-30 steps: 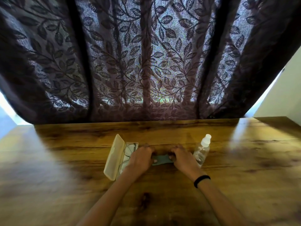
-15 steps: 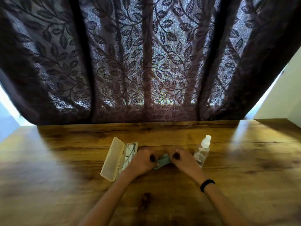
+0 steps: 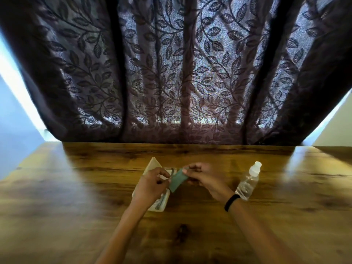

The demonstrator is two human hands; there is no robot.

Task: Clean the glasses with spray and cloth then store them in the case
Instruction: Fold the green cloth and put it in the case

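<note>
A small folded teal cloth (image 3: 176, 180) hangs between my two hands above the table. My left hand (image 3: 152, 184) pinches its lower left edge and my right hand (image 3: 202, 177) pinches its upper right corner. Under my left hand lies the open cream glasses case (image 3: 154, 165), its lid tilted up at the far left. The glasses (image 3: 159, 201) lie inside the case, mostly hidden by my left hand. A clear spray bottle (image 3: 247, 182) with a white cap stands to the right of my right wrist.
The wooden table (image 3: 285, 216) stretches wide on both sides. A dark leaf-patterned curtain (image 3: 171, 73) hangs along its far edge. A black band circles my right wrist (image 3: 231, 201).
Both hands have lifted the cloth off the table and now hold it up, over the open case. The view has shifted a little, so the case sits more under my left hand.
</note>
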